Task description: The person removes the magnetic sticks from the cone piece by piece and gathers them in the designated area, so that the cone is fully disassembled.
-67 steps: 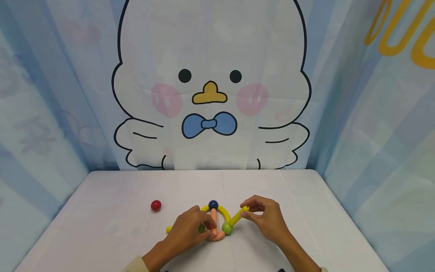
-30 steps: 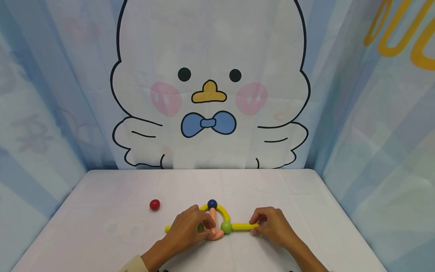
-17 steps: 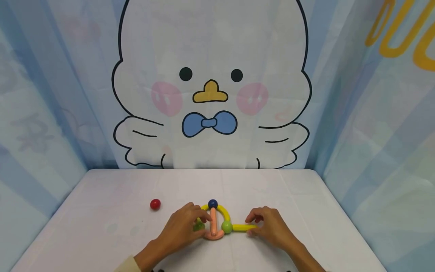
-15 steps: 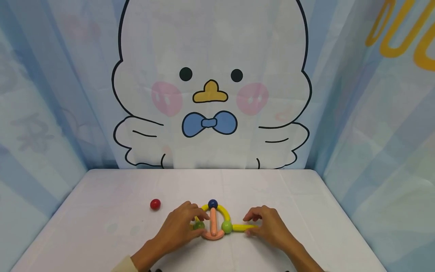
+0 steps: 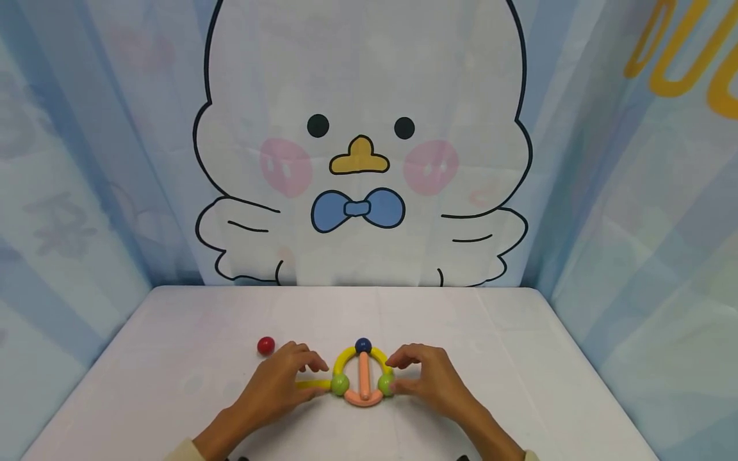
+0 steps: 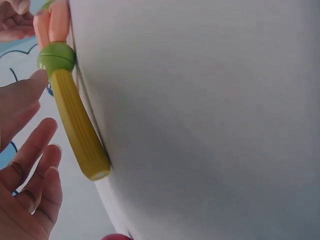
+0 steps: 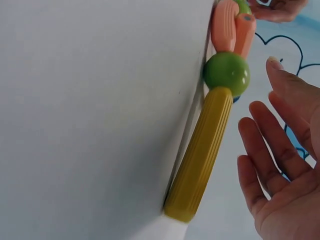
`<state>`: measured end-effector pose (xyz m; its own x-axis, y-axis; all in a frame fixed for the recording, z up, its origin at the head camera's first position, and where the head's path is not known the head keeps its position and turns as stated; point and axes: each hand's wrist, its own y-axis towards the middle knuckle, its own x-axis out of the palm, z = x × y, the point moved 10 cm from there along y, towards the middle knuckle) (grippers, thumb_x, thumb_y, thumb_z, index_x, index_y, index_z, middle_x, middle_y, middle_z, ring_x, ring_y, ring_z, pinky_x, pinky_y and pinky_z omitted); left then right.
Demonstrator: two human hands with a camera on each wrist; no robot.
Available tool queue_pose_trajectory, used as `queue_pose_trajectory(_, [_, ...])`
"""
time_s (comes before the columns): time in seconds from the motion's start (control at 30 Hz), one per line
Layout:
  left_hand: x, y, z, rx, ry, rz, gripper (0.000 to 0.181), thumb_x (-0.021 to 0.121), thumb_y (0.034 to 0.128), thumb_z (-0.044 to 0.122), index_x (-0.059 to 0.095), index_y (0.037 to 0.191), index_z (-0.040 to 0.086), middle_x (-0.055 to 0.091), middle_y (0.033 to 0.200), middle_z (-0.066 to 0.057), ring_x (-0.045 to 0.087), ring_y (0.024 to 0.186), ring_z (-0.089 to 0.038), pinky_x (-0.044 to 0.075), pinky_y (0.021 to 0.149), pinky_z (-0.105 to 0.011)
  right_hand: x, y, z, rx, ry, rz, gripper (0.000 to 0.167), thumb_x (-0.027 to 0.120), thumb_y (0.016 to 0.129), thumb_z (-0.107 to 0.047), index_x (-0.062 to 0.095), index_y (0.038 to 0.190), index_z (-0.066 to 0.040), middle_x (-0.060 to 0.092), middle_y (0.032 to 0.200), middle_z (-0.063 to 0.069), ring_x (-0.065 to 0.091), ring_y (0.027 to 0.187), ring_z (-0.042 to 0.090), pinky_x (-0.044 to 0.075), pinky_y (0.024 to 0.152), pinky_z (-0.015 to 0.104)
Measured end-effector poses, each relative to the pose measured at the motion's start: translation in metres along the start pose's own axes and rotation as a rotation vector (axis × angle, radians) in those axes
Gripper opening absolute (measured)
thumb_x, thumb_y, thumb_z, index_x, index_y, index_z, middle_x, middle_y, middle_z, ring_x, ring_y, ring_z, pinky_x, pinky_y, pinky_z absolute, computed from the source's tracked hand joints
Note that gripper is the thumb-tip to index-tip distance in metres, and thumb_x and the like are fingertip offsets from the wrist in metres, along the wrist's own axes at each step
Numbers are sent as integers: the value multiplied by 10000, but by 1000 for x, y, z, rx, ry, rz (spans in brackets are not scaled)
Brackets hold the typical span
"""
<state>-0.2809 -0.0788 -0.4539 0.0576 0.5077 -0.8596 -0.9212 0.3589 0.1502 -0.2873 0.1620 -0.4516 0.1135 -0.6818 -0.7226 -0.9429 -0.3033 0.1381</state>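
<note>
On the table lies a joined toy figure: a dark blue ball (image 5: pixel 363 345) at the top, two yellow curved rods (image 5: pixel 343 360), two green balls (image 5: pixel 340 384), an orange straight rod (image 5: pixel 364 372) down the middle and an orange curved rod (image 5: pixel 364 402) below. A straight yellow rod (image 6: pixel 79 122) runs out from the left green ball; another yellow rod (image 7: pixel 200 155) runs from the right one, hidden by the hand in the head view. My left hand (image 5: pixel 278 379) hovers around the left rod, fingers spread, thumb near the ball. Beside the right ball, my right hand (image 5: pixel 432 379) is spread and grips nothing.
A loose red ball (image 5: pixel 266 346) lies behind my left hand. The white table (image 5: pixel 461 314) ends at a cloth backdrop (image 5: pixel 357 256) with a cartoon chick; cloth walls stand on both sides.
My right hand swung the right yellow rod down level with the table, let go of it and moved left. The left hand left the orange pieces and moved left, uncovering the left green ball.
</note>
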Motion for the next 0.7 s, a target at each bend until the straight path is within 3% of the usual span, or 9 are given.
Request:
queue_pose_trajectory(0.27, [3,-1,-11,-16,51,-48,274,959,771,202,786,975,260,658,871,134,557,855,-79,583,799,-275,18,7,-24,-95,89,-13,294,936,805,-190,790,1059,-195,794,1055,-92,718,994,87,592,958,465])
queue_pose_trajectory(0.53, [10,2,-16,-40,42,-103,255,943,795,191,781,979,264,645,842,148,541,803,-62,562,779,-267,34,14,-45,-153,116,-33,285,929,808,-137,798,1060,-164,797,993,-51,722,992,79,578,993,358])
queue_pose_trajectory(0.7, [11,2,-17,-23,45,-101,252,942,798,189,773,966,270,642,832,156,536,783,-48,554,761,-246,47,18,-51,-168,150,-86,260,896,835,-78,800,1069,-135,784,946,4,695,886,120,573,919,297])
